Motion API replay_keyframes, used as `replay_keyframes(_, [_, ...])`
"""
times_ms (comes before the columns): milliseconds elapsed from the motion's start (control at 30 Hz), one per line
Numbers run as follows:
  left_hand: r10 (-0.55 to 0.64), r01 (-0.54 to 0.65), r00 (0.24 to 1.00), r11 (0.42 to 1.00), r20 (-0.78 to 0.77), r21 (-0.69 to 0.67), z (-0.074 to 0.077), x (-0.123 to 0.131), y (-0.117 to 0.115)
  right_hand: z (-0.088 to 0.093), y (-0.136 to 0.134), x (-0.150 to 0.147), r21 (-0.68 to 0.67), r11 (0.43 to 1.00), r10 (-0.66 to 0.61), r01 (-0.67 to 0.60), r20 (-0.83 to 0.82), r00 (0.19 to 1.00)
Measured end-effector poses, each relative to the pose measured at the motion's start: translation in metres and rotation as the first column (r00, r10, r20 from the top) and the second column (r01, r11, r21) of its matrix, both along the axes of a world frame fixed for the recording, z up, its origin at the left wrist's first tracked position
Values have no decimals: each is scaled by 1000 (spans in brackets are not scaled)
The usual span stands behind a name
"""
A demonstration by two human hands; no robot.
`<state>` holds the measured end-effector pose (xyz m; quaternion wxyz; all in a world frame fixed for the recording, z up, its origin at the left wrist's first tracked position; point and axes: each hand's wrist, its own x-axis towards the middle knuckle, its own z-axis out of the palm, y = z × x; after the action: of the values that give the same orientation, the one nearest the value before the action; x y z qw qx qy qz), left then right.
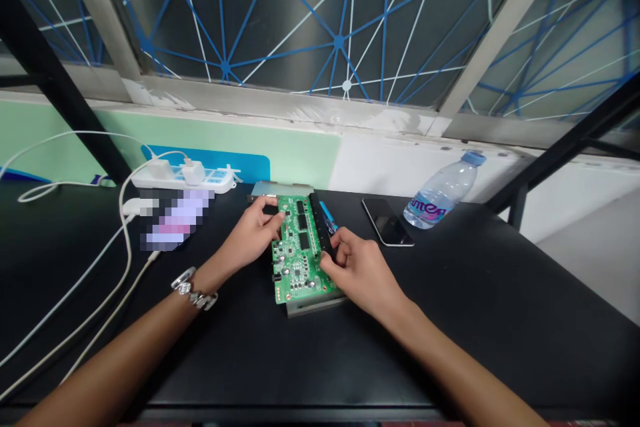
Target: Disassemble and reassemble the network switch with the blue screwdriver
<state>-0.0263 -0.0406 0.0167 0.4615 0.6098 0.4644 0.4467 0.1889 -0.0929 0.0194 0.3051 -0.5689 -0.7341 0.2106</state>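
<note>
Head view: the left hand [247, 235], wearing a metal link bracelet [193, 288], curls closed around one edge of a green circuit board [295, 250], while the right hand [363, 273] grips the long black connector [321, 227] along the opposite edge. The board sits on a grey metal plate [315, 307] on the black surface [450, 353], with a smartphone [387, 221] and a water bottle [443, 191] beyond it and a white power strip [183, 178] farther left.

Quick count: one left hand [247, 233], one right hand [363, 273], one green circuit board [297, 250], one plastic water bottle [443, 193], one smartphone [386, 221], one power strip [150, 179] with two white plugs [193, 173] in it, one metal bracelet [193, 288], and a few white cables [85, 293].
</note>
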Motion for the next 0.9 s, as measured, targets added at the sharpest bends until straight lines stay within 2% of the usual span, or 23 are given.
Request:
replay_keyframes(100, [1,-7,997,998,-81,-64,-1,-1,0,-2,1,-1,10,1000,-21,20,113,993])
replay_keyframes(300, [-84,67,984,992,-159,-110,-9,-7,1,-3,-4,-5,53,997,-75,62,314,947])
replay_keyframes(433, [-128,99,975,982,-180,-162,-16,-9,3,-3,-8,-7,95,994,-79,46,385,919])
replay_keyframes(567, [-146,111,972,976,-183,-187,-17,-8,1,-4,-9,-8,126,992,-77,26,417,906])
replay_keyframes(700, [-132,94,944,986,-302,-138,-14,-7,-1,-3,-9,-9,126,992,-73,20,436,897])
replay_keyframes(900, [-88,121,818,992,-568,20,-11,-5,-5,-2,-10,-9,121,992,-87,36,446,891])
